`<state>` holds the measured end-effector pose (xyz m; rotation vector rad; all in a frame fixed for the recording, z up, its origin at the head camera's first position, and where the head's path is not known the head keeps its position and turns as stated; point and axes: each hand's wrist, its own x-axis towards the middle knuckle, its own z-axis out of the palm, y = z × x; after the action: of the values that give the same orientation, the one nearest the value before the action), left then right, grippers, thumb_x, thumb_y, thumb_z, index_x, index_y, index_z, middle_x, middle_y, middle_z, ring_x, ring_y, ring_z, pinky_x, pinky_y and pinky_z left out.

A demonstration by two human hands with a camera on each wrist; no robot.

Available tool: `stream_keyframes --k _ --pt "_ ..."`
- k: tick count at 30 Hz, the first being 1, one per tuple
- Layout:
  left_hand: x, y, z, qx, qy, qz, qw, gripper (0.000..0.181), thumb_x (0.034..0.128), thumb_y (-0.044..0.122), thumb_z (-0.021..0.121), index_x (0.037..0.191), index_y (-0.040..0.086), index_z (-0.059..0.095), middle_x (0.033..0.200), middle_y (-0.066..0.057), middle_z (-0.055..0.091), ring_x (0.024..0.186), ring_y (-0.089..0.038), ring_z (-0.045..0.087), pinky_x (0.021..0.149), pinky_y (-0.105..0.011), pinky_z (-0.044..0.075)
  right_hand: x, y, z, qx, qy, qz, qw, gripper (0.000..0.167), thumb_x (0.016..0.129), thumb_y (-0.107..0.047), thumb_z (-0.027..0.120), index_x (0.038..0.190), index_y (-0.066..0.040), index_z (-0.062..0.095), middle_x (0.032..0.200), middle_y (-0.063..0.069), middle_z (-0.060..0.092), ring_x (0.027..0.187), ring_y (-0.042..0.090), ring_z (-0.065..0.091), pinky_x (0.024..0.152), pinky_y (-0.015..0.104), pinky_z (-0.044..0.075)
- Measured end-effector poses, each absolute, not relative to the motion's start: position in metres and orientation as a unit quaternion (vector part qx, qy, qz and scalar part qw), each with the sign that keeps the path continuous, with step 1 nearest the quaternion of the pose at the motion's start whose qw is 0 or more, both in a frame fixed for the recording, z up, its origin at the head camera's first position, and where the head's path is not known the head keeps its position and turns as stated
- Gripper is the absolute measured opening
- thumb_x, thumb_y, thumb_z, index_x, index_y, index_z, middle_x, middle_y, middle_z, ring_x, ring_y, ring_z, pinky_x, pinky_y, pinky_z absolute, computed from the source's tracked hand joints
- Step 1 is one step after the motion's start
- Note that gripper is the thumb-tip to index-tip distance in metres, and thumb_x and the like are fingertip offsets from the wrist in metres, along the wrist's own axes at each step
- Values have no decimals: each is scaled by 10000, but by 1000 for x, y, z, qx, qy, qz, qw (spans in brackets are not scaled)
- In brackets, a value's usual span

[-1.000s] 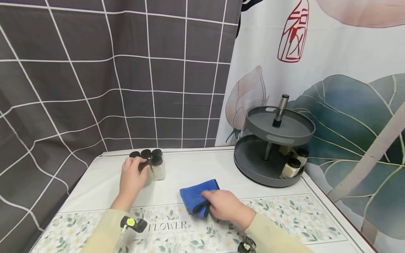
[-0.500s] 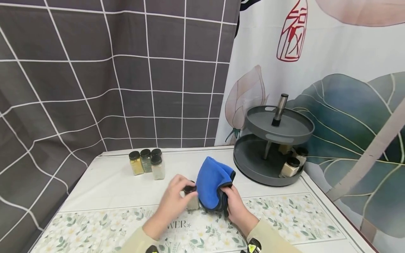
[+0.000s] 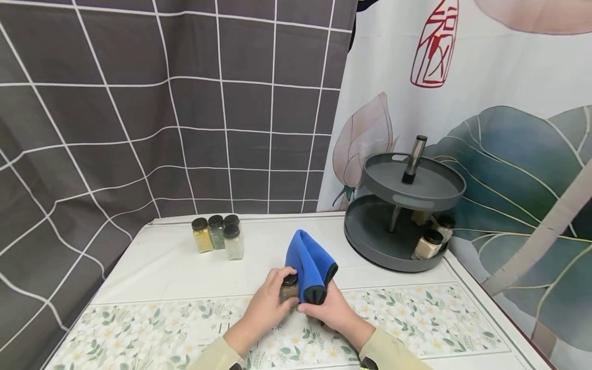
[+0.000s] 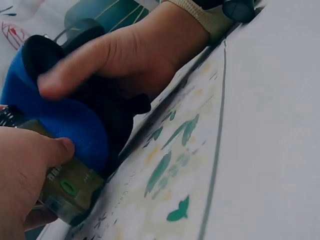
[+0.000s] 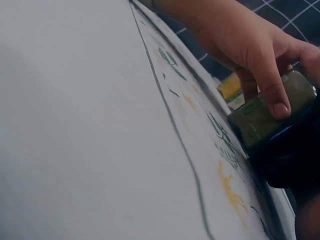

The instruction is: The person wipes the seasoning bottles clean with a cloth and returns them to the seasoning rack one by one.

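Note:
My left hand point(image 3: 264, 307) grips a small square glass jar point(image 3: 289, 291) with a black lid near the front middle of the table. Folded over my right hand point(image 3: 334, 310) is a blue cloth point(image 3: 307, 262) with black edging, pressed against the jar's right side. In the left wrist view the left thumb lies along the jar point(image 4: 72, 192), whose brownish contents and green label mark show, and the cloth point(image 4: 75, 125) touches it. The right wrist view shows the left fingers point(image 5: 272, 85) round the jar point(image 5: 270, 110), with the cloth dark beside it.
Several black-lidded jars point(image 3: 233, 245) stand together at the back left of the table. At the back right stands a two-tier dark grey round rack point(image 3: 370, 246), with jars point(image 3: 427, 245) on its lower tier. A floral strip point(image 3: 416, 318) runs across the front.
My left hand has left the jar group and brought one jar to the front middle. The right hand has lifted the cloth from the table and brought it against that jar.

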<state>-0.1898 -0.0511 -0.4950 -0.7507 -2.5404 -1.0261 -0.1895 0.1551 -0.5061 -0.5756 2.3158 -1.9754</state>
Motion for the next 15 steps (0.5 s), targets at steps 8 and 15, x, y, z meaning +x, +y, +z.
stream_keyframes --k 8,15 --pt "-192 -55 -507 -282 -866 -368 189 664 843 133 795 1412 232 466 1159 -11 510 969 -158 637 826 -362 572 -183 150 -504 -136 760 -635 -37 544 1021 -153 589 1480 65 393 1443 240 520 1347 399 489 1146 531 345" --pt "-195 -57 -510 -307 -850 -379 196 660 853 115 782 1421 230 467 1171 -19 506 1021 -154 626 870 -368 564 -182 152 -503 -133 780 -609 -66 467 1010 -112 591 1425 67 476 1391 217 580 1312 375 532 1127 509 376"
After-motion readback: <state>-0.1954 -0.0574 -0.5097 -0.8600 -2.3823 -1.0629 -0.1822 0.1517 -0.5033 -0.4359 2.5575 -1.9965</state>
